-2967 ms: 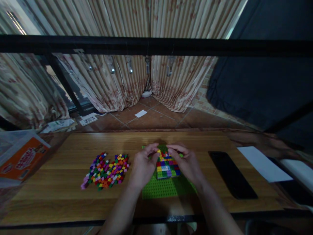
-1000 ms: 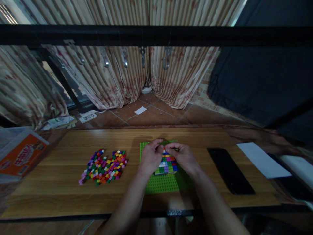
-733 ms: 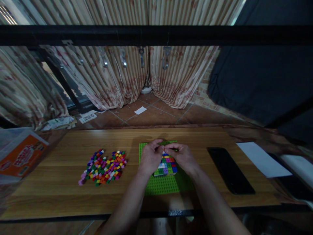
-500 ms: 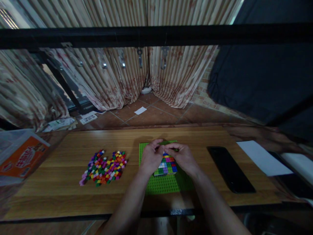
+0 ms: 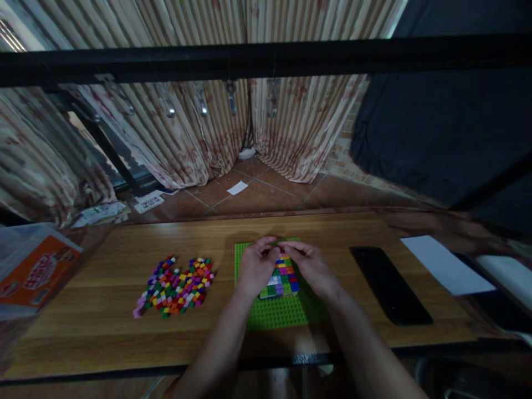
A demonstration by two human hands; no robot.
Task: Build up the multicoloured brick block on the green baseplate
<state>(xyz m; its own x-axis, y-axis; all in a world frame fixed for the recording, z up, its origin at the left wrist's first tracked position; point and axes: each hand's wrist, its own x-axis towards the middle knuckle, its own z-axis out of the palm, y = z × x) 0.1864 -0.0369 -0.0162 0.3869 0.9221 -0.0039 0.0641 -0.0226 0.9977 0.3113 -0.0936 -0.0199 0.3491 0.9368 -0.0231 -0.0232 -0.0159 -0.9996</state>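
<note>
A block of many-coloured toy bricks stands on a green studded baseplate in the middle of the table. My left hand curls round the block's left and far side, thumb and fingers closed near its far edge. From the right, my right hand reaches the same far edge with its fingers pinched together. The fingertips of both hands nearly meet there. Whatever lies between them is too small or too hidden to make out. On the left lies a loose pile of small coloured bricks.
A black phone-like slab lies on the wooden table to the right, with a white sheet beyond it. A clear plastic box with an orange label stands at the far left. A dark bar crosses above.
The view has shifted slightly. My right hand's fingers have moved a little at the block's far edge; the left hand stays in nearly the same pose.
</note>
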